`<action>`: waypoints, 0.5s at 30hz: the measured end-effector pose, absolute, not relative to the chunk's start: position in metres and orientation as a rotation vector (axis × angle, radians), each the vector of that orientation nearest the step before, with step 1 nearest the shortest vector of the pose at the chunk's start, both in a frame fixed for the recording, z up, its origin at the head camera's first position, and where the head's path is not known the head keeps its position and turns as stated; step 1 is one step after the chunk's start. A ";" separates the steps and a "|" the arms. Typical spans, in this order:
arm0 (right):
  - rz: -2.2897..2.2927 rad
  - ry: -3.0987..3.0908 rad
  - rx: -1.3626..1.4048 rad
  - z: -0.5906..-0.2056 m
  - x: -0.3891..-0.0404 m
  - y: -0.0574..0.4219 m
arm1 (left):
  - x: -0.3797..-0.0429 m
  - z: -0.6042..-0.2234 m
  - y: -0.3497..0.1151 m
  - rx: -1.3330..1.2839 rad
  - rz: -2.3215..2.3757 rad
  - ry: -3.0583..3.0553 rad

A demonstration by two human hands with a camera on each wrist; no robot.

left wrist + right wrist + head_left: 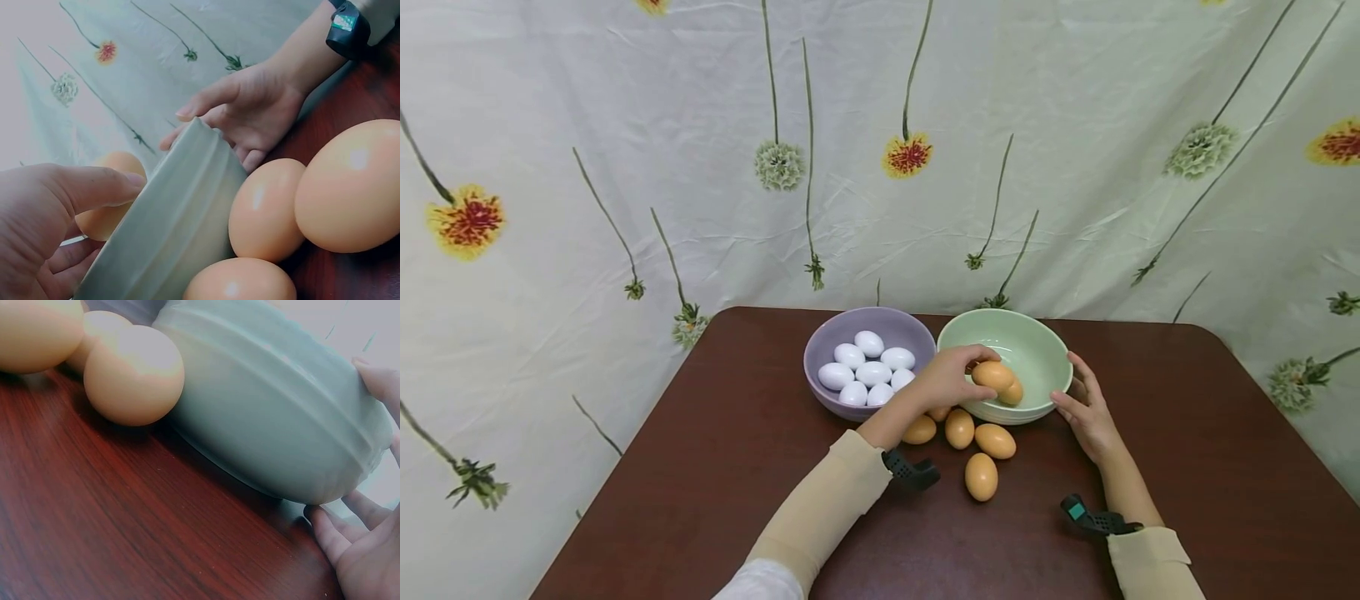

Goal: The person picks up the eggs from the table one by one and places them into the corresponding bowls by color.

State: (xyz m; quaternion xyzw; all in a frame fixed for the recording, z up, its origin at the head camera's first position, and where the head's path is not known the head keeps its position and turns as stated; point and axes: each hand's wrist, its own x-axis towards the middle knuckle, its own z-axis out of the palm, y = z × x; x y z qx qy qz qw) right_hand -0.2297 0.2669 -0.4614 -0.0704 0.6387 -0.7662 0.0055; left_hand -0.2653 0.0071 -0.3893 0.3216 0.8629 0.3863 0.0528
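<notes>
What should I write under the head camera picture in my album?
Left fingers hold a brown egg at the green bowl, right fingers at its side; white eggs sit in the purple bowl.

A dark reddish-brown wood-grain table (715, 467) spans the lower frame, bearing a purple bowl (898, 323) at centre, a pale green bowl (1041, 362) right of it and, below, brown eggs (981, 477).

Facing me: pale creased cloth (700, 108), printed with long-stemmed flowers (907, 156), some red-yellow. Below, I see reddish-brown desk (692, 450), rounded far corners, seemingly wood-grained.
</notes>
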 end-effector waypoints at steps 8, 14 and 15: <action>-2.403 1.996 -0.215 -0.461 -0.230 0.267 | -0.273 -0.386 0.015 0.979 1.014 2.650; -2.401 1.985 -0.210 -0.460 -0.230 0.267 | -0.281 -0.381 0.021 0.995 0.827 2.644; -2.402 1.984 -0.211 -0.460 -0.230 0.267 | -0.282 -0.380 0.021 0.998 0.805 2.641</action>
